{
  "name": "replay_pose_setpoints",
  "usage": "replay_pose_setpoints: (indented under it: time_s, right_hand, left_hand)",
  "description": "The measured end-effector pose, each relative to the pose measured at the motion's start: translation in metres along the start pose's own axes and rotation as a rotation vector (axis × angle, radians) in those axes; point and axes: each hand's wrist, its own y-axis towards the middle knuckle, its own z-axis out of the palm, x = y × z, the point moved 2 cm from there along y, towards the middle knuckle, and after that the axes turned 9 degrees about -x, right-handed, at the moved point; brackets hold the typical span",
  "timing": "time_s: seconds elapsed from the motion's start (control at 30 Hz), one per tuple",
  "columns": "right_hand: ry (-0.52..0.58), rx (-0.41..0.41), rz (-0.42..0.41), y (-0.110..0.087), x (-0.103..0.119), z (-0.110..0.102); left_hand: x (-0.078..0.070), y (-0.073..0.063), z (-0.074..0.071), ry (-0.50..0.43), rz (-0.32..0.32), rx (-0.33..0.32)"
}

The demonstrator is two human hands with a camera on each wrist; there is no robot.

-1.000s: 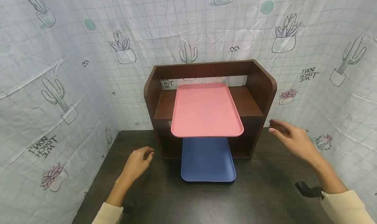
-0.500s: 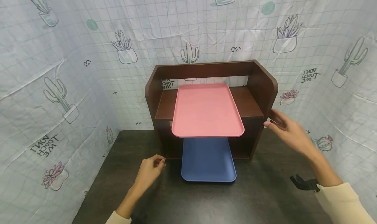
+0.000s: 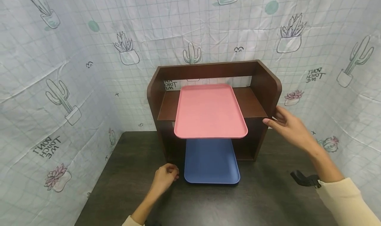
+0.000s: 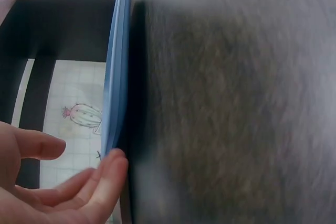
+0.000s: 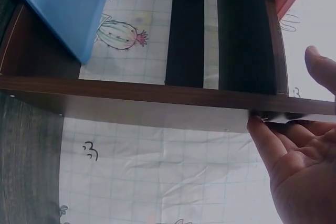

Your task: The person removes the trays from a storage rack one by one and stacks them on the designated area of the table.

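Note:
A pink tray (image 3: 210, 112) lies on the upper shelf of a dark brown wooden rack (image 3: 208, 71), its near end jutting out over the front. Below it, a blue tray (image 3: 212, 163) sticks out of the lower compartment. My left hand (image 3: 165, 178) is beside the blue tray's left front corner, fingers loosely bent and thumb apart. In the left wrist view the fingertips (image 4: 113, 163) appear close to the tray's edge; contact is unclear. At the rack's right side panel (image 5: 157, 95), the fingers of my right hand (image 3: 293, 127) touch the outer face, while the thumb stands off the panel.
The rack stands at the back of a dark table (image 3: 253, 199). White cloth (image 3: 214, 24) printed with cacti and a grid hangs behind and on both sides. A dark strap (image 3: 305, 179) hangs near my right sleeve (image 3: 342, 199).
My left hand has moved right, towards the blue tray's front corner. My right hand has moved left and up to the rack's right side panel. Both trays have stayed in place.

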Motion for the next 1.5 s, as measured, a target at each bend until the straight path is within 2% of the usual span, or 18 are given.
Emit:
replay_pose_setpoints:
  time_s: [0.13,0.3,0.5,0.67,0.87,1.0,1.17,1.23,1.4,1.5]
  right_hand:
    - [0.015,-0.003,0.004,0.001,0.002,0.002]
    - [-0.021,-0.009,-0.011,0.003,0.003,0.003]
    - [-0.075,-0.08,-0.079,0.005,0.006,0.008]
    - [-0.116,-0.137,-0.096,0.004,0.004,0.01]
    - [-0.153,-0.174,-0.09,0.005,0.001,0.012]
    - [-0.168,-0.18,-0.078,0.005,0.0,0.012]
    - [-0.167,-0.169,-0.089,0.005,-0.001,0.013]
    - [-0.164,-0.172,-0.094,0.005,-0.001,0.013]
    - [-0.173,-0.186,-0.094,0.006,-0.001,0.015]
    - [-0.171,-0.182,-0.085,0.006,0.0,0.016]
  left_hand:
    - [0.003,-0.003,0.011,-0.041,-0.05,0.031]
    - [0.003,-0.006,0.023,-0.221,-0.137,0.067]
    - [0.006,-0.006,0.036,-0.383,-0.229,0.129]
    - [0.008,-0.007,0.041,-0.49,-0.282,0.179]
    - [0.007,-0.012,0.044,-0.673,-0.337,0.232]
    - [0.006,-0.014,0.047,-0.813,-0.369,0.203]
    - [0.005,-0.017,0.049,-0.98,-0.418,0.132]
    - [0.004,-0.018,0.051,-1.061,-0.447,0.124]
    - [-0.001,-0.021,0.056,-1.28,-0.514,0.152]
    - [-0.003,-0.022,0.061,-1.348,-0.514,0.123]
